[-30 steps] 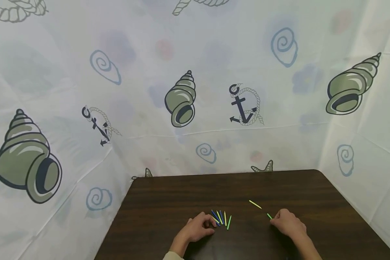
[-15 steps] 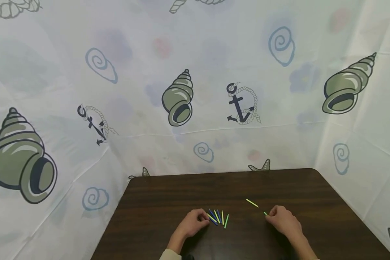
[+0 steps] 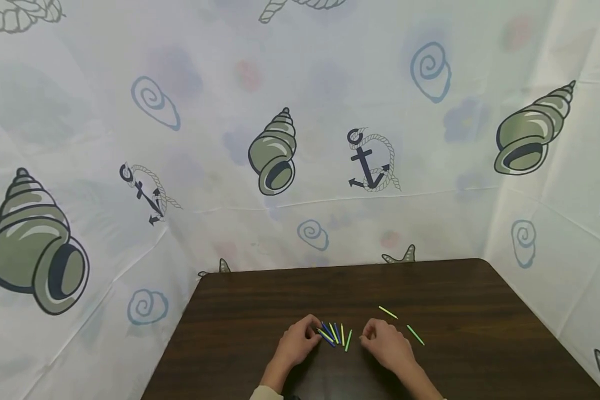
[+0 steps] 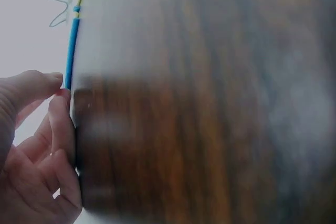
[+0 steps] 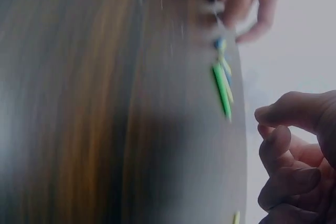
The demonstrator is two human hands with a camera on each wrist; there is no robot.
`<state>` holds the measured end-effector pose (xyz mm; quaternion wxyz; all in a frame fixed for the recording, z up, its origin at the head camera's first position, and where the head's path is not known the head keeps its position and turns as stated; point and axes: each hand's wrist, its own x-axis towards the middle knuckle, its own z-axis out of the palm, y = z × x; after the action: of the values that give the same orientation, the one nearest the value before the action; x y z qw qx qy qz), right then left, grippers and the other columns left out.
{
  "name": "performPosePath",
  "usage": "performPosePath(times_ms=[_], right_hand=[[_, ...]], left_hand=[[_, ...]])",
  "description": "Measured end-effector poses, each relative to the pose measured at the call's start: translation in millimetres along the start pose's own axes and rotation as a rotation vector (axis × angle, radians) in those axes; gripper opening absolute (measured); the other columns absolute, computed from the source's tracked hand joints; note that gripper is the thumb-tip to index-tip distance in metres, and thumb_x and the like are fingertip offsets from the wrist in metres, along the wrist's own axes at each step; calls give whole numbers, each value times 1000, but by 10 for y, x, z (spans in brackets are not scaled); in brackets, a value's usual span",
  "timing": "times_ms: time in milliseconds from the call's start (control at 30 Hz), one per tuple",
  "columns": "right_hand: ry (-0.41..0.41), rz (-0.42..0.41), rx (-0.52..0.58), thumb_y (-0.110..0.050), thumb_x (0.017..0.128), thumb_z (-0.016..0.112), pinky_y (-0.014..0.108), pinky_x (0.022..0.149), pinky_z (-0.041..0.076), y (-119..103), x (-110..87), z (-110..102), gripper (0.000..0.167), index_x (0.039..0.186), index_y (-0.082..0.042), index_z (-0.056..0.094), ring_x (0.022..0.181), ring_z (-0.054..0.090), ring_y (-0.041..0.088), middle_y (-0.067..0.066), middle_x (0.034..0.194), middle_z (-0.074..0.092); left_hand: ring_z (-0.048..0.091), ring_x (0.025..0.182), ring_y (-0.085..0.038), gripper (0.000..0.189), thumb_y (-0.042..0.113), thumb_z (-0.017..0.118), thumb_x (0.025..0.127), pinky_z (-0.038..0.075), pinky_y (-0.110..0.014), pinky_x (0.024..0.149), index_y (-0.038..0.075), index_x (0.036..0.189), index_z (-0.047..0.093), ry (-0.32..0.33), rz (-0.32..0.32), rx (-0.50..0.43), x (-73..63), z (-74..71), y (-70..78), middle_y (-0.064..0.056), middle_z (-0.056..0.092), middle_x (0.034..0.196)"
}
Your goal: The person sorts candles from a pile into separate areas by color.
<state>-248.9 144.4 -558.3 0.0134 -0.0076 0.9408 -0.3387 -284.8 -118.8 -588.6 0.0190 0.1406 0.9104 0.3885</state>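
a dark brown table, streaked like wood grain and rounded at its far corners, bears a small group of slim straight sticks in blue, yellow and green, fanned so that their far ends spread and their near ends draw together. the left hand bends over the group's left side, thumb and index finger curved towards each other; at the left wrist their tips meet the end of a smooth blue stick — whether they pinch it or merely touch it, i cannot tell. the right hand is just to the right of the group, near its outermost green stick, with bare fingers loosely bent and the thumb close to the index finger. beyond that hand, two more sticks lie apart on the wood: a yellow stick slanting farther back, and a lone green stick at a similar slant. behind everything hangs white cloth, softly creased, printed with ridged shells, thin blue spirals and rope-wound anchors. a pale sleeve ends at the left wrist.
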Motion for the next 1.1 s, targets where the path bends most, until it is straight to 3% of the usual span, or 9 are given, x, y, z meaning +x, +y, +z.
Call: performPosePath(times_ms=[267,500,667,833,1100], right_hand=[[-45,-99,1,-23,91,80,36,53,37,-241,60,285,15,84,-24,66,59,52,15,-6,70,56],[-95,-123,20,-22,91,81,35,54,36,-286,143,421,15,86,-23,67,60,51,15,-6,72,56],[-107,-121,-9,-24,93,81,37,56,38,-352,164,464,14,90,-22,68,63,52,16,-4,73,56],[-86,-123,-43,-24,92,82,38,57,39,-399,171,469,14,91,-21,69,65,53,18,-3,75,57],[-128,-154,-120,-23,94,80,38,57,42,-424,175,528,16,85,-22,67,65,54,15,-5,77,59]], left_hand=[[52,65,-10,10,23,78,99,37,-33,61,23,106,70,5,-29,42,9,3,57,10,63,81],[51,65,-11,6,22,76,100,36,-35,60,22,104,72,26,32,33,15,38,-9,11,61,79],[51,66,-11,7,23,78,99,36,-32,62,22,105,74,5,-25,26,17,8,35,10,62,81],[51,67,-10,7,24,77,100,35,-32,63,23,106,74,4,-42,35,24,-7,44,9,62,82],[52,67,-10,5,22,75,101,37,-32,62,21,106,75,-15,-45,20,12,-12,32,9,63,82]])
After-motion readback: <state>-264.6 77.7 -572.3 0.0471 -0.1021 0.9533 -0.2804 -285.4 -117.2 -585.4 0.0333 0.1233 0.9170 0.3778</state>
